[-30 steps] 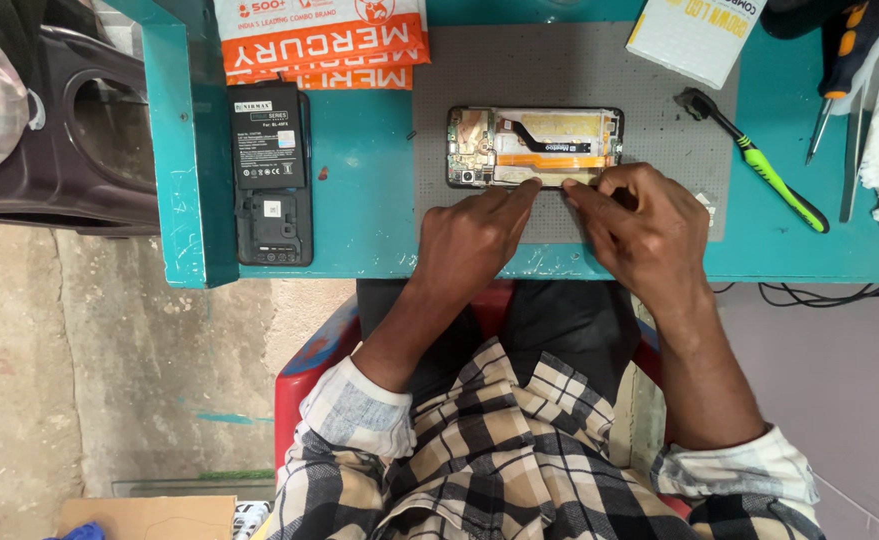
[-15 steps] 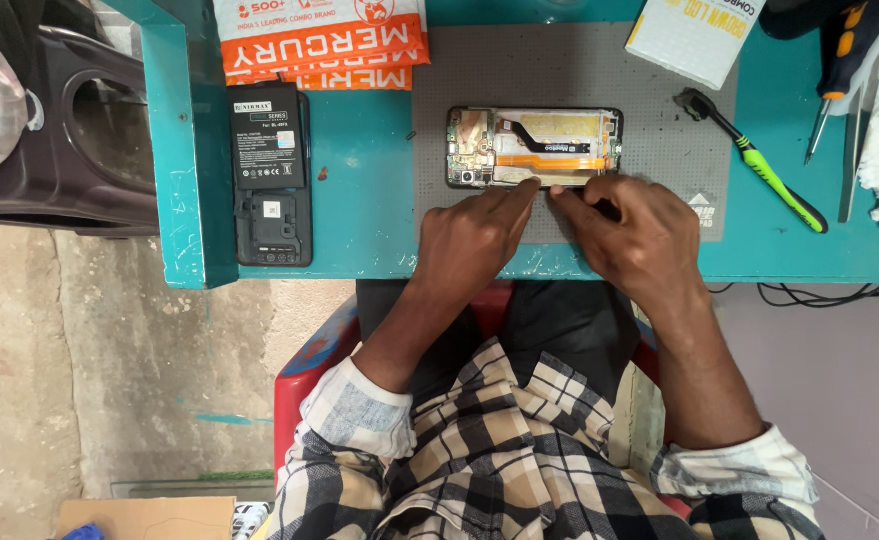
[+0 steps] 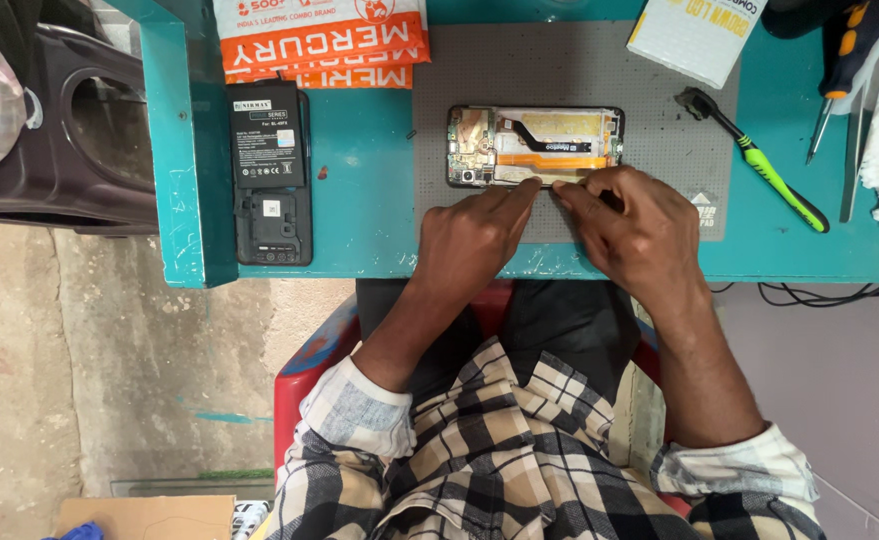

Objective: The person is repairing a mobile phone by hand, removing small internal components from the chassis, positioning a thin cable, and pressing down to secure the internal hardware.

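A teal worktop (image 3: 369, 215) is standing over a rough concrete floor, with a grey work mat (image 3: 569, 75) lying along its far edge. One opened phone (image 3: 534, 146) is resting on that mat, back cover off, its long axis running parallel to the worktop's near edge and its camera end pointing toward the left edge. Two hands are working at the phone's near side: the left hand (image 3: 474, 235) is pressing an extended forefinger against the phone's lower rim, other fingers curled, grasping nothing; the right hand (image 3: 634, 225) is pinching at the same rim, whether around a small part I cannot tell. One black battery (image 3: 267, 135) and one black back cover (image 3: 274, 225) are sitting near the left edge. One green-handled tool (image 3: 759, 165) is lying toward the right edge, and one white box (image 3: 694, 35) is lying at the far edge.
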